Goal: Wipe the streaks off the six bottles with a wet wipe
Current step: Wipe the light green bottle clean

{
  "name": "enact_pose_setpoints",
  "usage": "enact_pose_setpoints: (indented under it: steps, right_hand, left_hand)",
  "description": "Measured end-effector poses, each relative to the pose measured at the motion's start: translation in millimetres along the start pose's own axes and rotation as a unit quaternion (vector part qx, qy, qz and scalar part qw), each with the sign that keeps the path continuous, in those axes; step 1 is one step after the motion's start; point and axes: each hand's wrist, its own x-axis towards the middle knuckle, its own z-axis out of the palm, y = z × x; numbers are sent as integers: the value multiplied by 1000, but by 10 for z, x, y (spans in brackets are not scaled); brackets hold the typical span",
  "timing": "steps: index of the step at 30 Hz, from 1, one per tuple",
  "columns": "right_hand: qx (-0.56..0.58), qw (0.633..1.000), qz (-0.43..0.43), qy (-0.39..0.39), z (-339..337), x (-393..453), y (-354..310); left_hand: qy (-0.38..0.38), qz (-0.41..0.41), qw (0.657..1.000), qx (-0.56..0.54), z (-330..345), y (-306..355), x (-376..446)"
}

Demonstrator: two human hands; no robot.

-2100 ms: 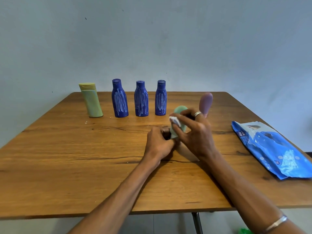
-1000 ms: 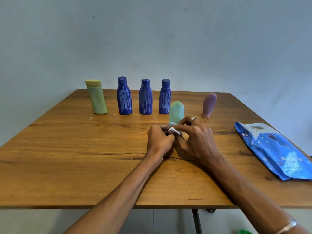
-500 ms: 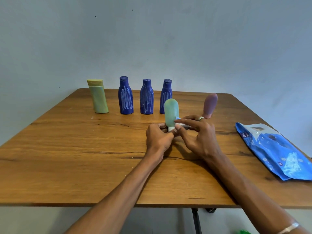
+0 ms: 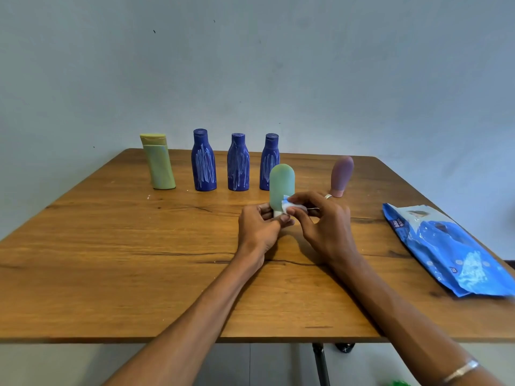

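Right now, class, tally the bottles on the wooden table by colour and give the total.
Dark blue streaked bottles: 3
Yellow-green flat bottle: 1
Pale green rounded bottle: 1
Mauve rounded bottle: 1
Total: 6

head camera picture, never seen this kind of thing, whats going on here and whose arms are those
No machine here: a camera worn on a person's head looks down at their own two arms. The left hand grips the white cap end of a green bottle, held cap-down. The right hand pinches a wet wipe against it. On the wooden table stand a yellow-green bottle, three blue bottles with white streaks, and a pink bottle. A blue wipes pack lies on the right.
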Motion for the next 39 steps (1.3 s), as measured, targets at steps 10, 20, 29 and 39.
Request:
enact_pose_setpoints:
  steps: [10, 20, 29, 39]
  right_hand:
    - [78, 987, 139, -21, -4, -13, 29]
    - [84, 983, 163, -2, -3, -1, 60]
    - [120, 974, 182, -60, -26, 14, 52]
    - [97, 979, 176, -25, -23, 9, 40]
  left_hand:
    - [-26, 13, 999, -16, -27, -39, 45]
    - [-49, 16, 998, -24, -37, -45, 62]
    - [-6, -7, 999, -33, -58, -4, 78]
    - [-36, -9, 998, -51, -47, 13, 57]
